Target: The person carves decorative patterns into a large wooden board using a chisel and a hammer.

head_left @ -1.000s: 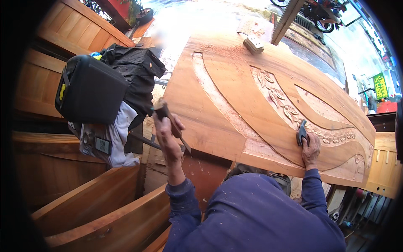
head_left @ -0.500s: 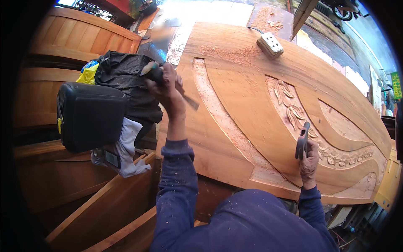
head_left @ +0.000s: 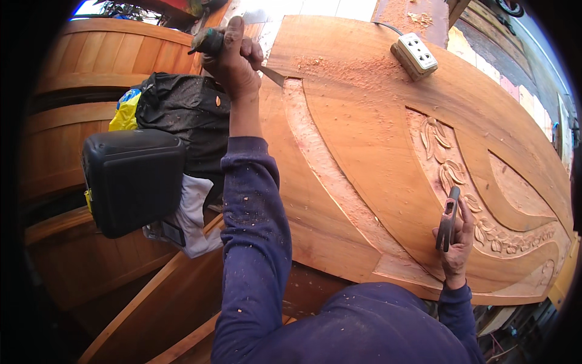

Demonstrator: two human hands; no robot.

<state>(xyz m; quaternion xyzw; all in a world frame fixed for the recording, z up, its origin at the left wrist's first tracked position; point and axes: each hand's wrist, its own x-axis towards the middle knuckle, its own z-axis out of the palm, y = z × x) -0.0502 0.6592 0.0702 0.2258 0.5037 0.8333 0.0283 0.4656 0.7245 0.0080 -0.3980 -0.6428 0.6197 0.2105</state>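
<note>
My left hand (head_left: pixel 237 64) grips the handle of a chisel (head_left: pixel 271 75), raised toward the top of a long recessed channel (head_left: pixel 315 145) in the large wooden panel (head_left: pixel 364 170). Its flat blade points right and down at the channel's upper end. My right hand (head_left: pixel 458 246) is closed on a dark grey tool (head_left: pixel 447 219) with a slot in it, held over the carved leaf band (head_left: pixel 451 173) at the right side of the panel. Pink-orange shavings (head_left: pixel 339 73) lie scattered over the upper part of the panel.
A white power strip (head_left: pixel 414 54) with a cable sits on the panel's upper part. On the left are a black hard case (head_left: pixel 133 179), black fabric (head_left: pixel 179 106), a yellow bag (head_left: pixel 123 114) and a pale cloth (head_left: pixel 194 227). Other wooden panels (head_left: pixel 109 51) stand behind and below them.
My left hand with the chisel has risen steadily toward the panel's upper edge. My right hand and its tool have shifted slightly, and the view has moved.
</note>
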